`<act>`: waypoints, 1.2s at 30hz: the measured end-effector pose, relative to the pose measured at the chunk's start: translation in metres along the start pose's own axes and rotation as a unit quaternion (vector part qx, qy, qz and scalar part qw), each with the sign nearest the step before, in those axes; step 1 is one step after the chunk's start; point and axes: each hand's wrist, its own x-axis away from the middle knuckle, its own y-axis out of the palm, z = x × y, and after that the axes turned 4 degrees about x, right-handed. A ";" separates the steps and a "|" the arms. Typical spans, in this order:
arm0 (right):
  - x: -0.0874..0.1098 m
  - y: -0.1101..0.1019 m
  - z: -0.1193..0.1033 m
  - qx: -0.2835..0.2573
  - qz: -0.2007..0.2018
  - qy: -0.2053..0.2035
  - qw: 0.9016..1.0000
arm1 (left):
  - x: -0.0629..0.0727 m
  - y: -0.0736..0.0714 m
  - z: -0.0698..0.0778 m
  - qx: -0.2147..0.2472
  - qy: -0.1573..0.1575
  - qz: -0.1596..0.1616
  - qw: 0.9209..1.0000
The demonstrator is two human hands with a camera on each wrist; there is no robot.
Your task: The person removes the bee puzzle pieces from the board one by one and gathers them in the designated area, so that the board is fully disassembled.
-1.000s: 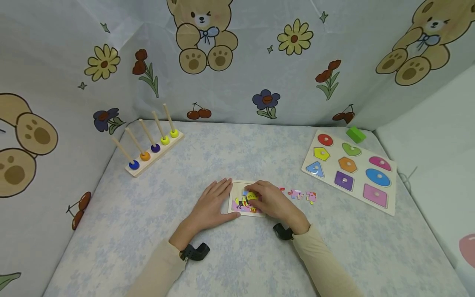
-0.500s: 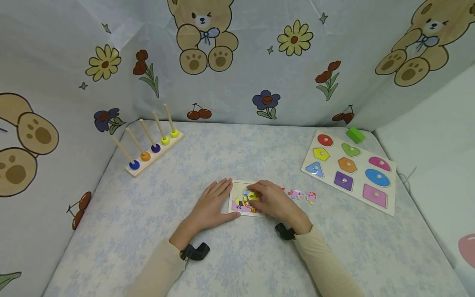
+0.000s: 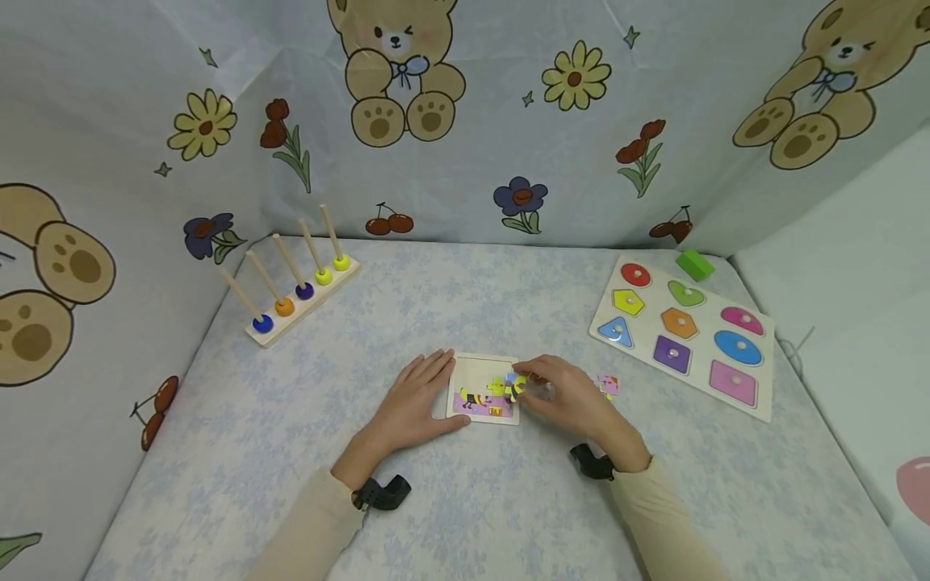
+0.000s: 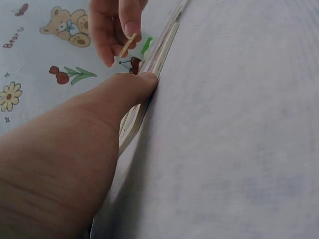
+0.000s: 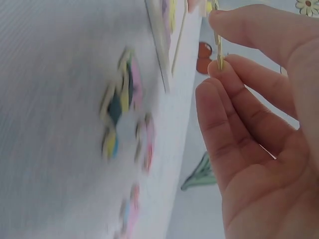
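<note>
A wooden puzzle tray (image 3: 475,367) lies at the middle of the table, with jigsaw pieces of a bee picture (image 3: 483,403) along its lower part. My left hand (image 3: 410,407) rests against the tray's left side, fingers straight, its thumb on the near edge. Over the tray's right edge, my right hand (image 3: 577,399) pinches a yellow, black and blue puzzle piece (image 3: 517,387) between thumb and fingertips. That piece (image 5: 218,42) is edge-on in the right wrist view. Loose puzzle pieces (image 5: 142,142) lie on the table beneath the right hand, which hides some from the head view.
A pink loose piece (image 3: 609,385) lies right of my right hand. Farther right stands a shape board (image 3: 708,343) with coloured knobbed shapes, a green block (image 3: 695,265) behind it. A peg stand (image 3: 312,300) with coloured beads is at the back left.
My right hand has moved right from over the tray's middle to its right edge, carrying the puzzle piece and uncovering a yellow piece in the tray. My left hand has stayed put.
</note>
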 end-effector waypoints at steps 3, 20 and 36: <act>0.009 -0.006 0.005 0.001 0.009 0.005 1.000 | 0.000 0.001 -0.001 0.000 -0.003 -0.001 1.000; 0.050 -0.021 0.034 0.032 0.012 0.055 0.998 | 0.001 -0.001 0.001 0.007 -0.002 -0.005 1.000; 0.069 -0.020 0.050 0.051 0.005 0.074 0.996 | 0.000 0.000 0.001 0.009 -0.003 -0.005 1.000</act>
